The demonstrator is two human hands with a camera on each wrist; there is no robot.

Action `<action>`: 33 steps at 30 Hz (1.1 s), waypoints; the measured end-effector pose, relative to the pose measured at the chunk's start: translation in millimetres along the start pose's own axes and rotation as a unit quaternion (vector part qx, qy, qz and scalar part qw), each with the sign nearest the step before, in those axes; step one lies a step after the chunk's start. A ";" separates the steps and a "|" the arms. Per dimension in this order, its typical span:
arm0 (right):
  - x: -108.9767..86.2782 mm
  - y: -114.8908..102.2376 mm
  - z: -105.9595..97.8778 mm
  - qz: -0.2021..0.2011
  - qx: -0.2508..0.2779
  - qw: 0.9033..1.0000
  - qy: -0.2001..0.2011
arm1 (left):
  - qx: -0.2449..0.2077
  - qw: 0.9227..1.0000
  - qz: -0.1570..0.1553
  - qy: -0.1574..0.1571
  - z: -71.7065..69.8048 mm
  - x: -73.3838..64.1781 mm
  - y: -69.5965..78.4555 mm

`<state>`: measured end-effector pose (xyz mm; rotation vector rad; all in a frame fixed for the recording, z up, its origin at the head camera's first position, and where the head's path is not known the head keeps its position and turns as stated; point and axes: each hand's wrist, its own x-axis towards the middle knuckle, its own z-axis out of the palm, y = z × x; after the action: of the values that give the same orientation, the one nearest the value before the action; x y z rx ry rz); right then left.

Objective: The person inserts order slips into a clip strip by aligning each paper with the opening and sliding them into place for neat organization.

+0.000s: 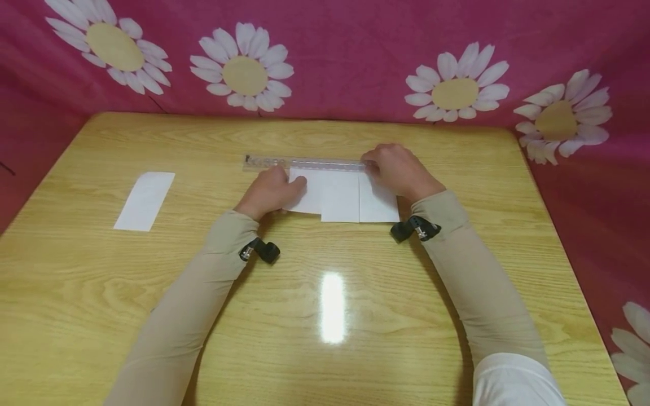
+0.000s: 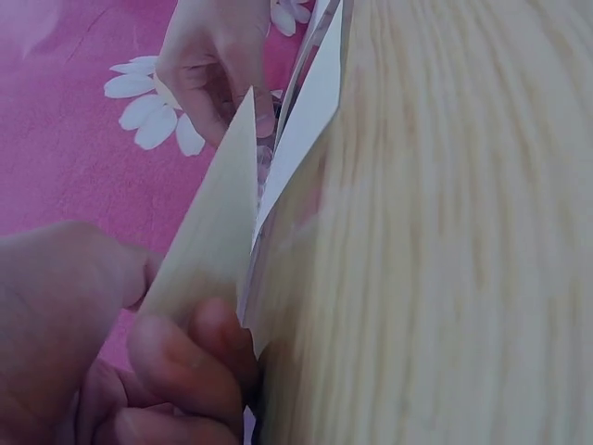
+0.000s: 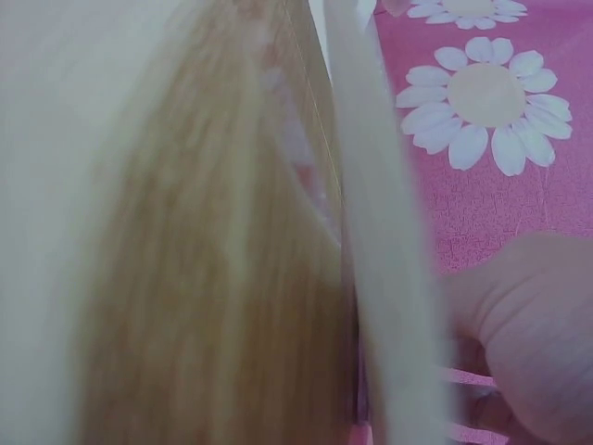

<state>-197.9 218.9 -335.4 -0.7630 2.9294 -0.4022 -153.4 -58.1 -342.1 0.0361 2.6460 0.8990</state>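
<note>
A clear plastic ruler (image 1: 325, 164) lies along the far edge of several white paper panels side by side. My left hand (image 1: 271, 192) pinches the left paper panel (image 1: 311, 194), thumb on top; in the left wrist view the fingers (image 2: 190, 366) curl beneath this raised paper flap (image 2: 218, 222). My right hand (image 1: 398, 172) grips the ruler's right end with bent fingers, its palm over the right paper panel (image 1: 378, 203). The middle paper panel (image 1: 340, 197) lies between the hands. Close to the right wrist camera, a pale edge (image 3: 389, 241) blurs and partly covers the hand (image 3: 528, 343).
A separate white paper piece (image 1: 145, 201) lies on the left of the wood-grain table (image 1: 284, 327). Behind and beside the table hangs a pink cloth (image 1: 345, 62) with large daisies. Both wrists carry black strapped cameras, and light reflects off the tabletop near the middle.
</note>
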 end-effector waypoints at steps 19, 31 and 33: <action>-0.9 0.2 0.7 0.008 0.012 1.000 0.002 | 0.017 0.999 0.013 -0.025 -12.0 -12.2 -16.9; -0.8 0.3 1.5 0.011 0.010 1.000 0.001 | 0.027 0.999 0.034 0.019 -33.8 -13.6 -31.5; -0.5 0.5 1.6 0.013 0.009 1.000 0.000 | 0.028 0.999 0.032 0.032 -38.9 -14.8 -34.4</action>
<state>-197.4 219.2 -337.1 -0.7224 2.9278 -0.4271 -149.4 -110.4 -329.2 0.1076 2.7444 0.8592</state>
